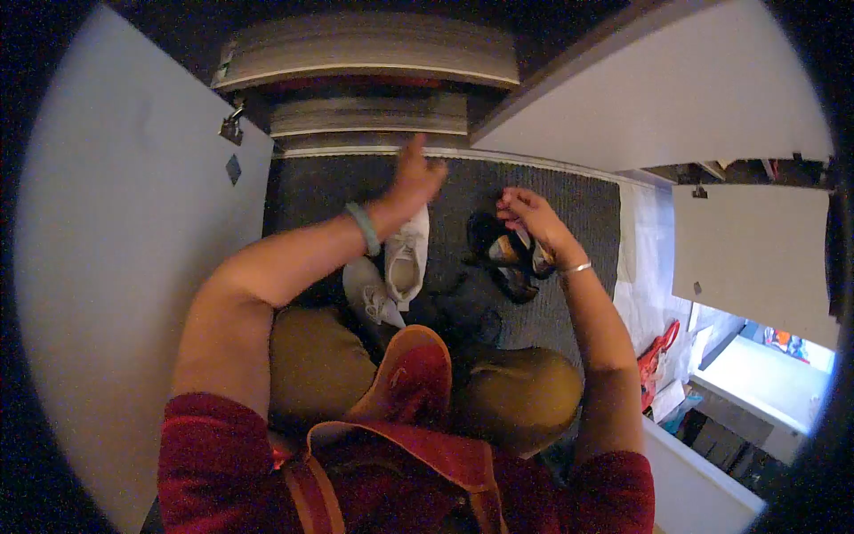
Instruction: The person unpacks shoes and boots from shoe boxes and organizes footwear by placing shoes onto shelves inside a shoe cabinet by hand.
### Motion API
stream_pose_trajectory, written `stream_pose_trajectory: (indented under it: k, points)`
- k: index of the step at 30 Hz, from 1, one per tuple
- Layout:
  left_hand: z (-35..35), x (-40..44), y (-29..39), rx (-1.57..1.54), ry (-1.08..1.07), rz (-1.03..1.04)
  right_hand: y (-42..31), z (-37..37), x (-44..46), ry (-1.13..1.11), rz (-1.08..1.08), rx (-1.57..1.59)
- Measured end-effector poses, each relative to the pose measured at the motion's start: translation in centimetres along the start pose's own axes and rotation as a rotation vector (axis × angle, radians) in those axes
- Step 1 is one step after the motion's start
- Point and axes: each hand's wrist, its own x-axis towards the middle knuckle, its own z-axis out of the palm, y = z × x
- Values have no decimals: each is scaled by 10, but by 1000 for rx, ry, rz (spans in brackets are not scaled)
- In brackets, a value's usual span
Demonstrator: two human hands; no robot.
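white shoes (406, 269), dark shoes (481, 235) lie near both hands (415, 181) (535, 219).

Running dim and grainy, with coloured noise speckling the dark areas. Glaring most strongly at the lower right, on a white surface (765, 374). Fading to black around a circular vignette. Bowing the edges of the wood-grain panels (374, 52) in fisheye fashion. Sinking into shadow around the black shoes (514, 278), losing their detail. Blurring across the fingers (416, 149) of the left hand (414, 185).
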Motion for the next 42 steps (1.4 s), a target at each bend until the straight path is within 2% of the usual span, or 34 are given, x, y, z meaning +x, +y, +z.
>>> stream_pose_trajectory:
  k: [2, 3, 5, 7, 9, 11, 12, 13, 15, 16, 18, 20, 21, 22, 23, 24, 25, 26, 27, 28, 30, 33, 34, 37, 38, 42]
  points:
    - [41, -25, 34, -55, -82, 104, 36, -9, -16, 39, 39, 84]
    - [62, -33, 43, 81, -114, 217, 52, -13, -24, 108, 36, -18]
    - [67, -53, 95, 124, -515, 155, 76, -24, -39, 188, 33, -114]
    - [123, -67, 73, 232, -835, 377, 99, -38, -53, 332, -169, -483]
    - [159, -90, 86, 475, -1132, 255, 102, -48, -69, 384, -128, -382]
    - [174, -113, 96, 510, -1096, 324, 114, -64, -79, 617, -212, -716]
    - [180, -121, 97, 431, -1102, 242, 129, -71, -77, 634, -188, -694]
    - [209, -133, 66, 342, -1041, 267, 142, -75, -72, 640, -191, -686]
    - [223, -152, 50, 219, -951, 43, 166, -79, -61, 533, -14, -462]
    - [226, -161, 43, 236, -938, 37, 175, -78, -57, 525, -31, -452]
    - [227, -166, 21, 66, -669, 127, 192, -74, -46, 469, 140, -281]
    - [237, -169, 5, 216, -657, 43, 216, -66, -31, 498, 29, -50]
    - [216, -168, 28, 316, -742, 32, 221, -63, -29, 478, 13, -45]
    - [208, -163, 29, 329, -726, 26, 227, -63, -31, 405, 117, -91]
    - [202, -156, 30, 402, -814, 62, 233, -63, -28, 334, 220, -138]
    - [195, -148, 31, 475, -903, 99, 219, -58, -31, 327, 206, -135]
    - [181, -136, 43, 486, -893, 99, 189, -50, -48, 329, 199, -104]
    - [161, -124, 61, 540, -1009, 196, 173, -43, -57, 331, 199, -72]
    - [145, -111, 70, 594, -1123, 296, 197, -40, -45, 328, 190, -68]
    - [134, -102, 68, 509, -1098, 352, 248, -36, -25, 270, 12, -67]
    - [103, -83, 77, 484, -1092, 464, 211, -17, -37, 189, 98, 250]
    - [48, -74, 103, 454, -1088, 531, 169, 12, -49, 202, 17, 399]
    - [29, -74, 109, 443, -1082, 565, 197, 14, -30, 184, -121, 227]
    - [-31, -83, 129, 497, -1059, 608, 115, 34, -67, 172, -130, 255]
    - [-46, -84, 125, 496, -1056, 606, 105, 39, -70, 208, -213, 207]
    - [-90, -86, 105, 562, -926, 579, 76, 49, -61, 120, -277, 48]
